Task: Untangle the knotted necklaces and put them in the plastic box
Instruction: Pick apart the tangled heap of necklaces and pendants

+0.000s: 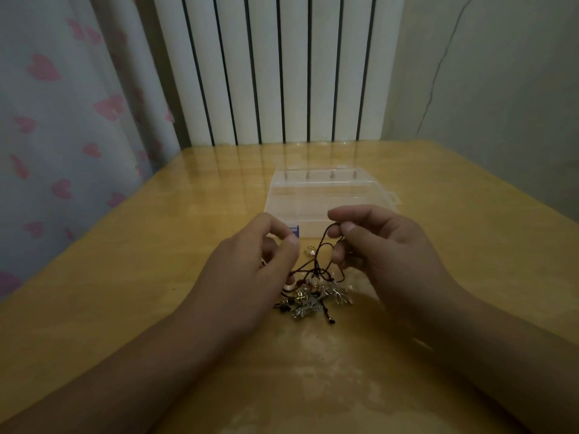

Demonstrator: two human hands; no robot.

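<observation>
The right hand point(385, 245) had its grip pinched on a loop of thin black cord point(326, 236), lifted just above the counter point(156, 277), while the left hand point(250, 261) curled in beside it, though whether its grip actually held a strand couldn't be made out. The tangled necklaces point(313, 296) lay bunched between the wrists, just near of the clear plastic box point(329, 195), still knotted. Those cords looked light, limp and snag-prone, the beads delicate, so taking bare cord close to a knot seemed wisest.
</observation>
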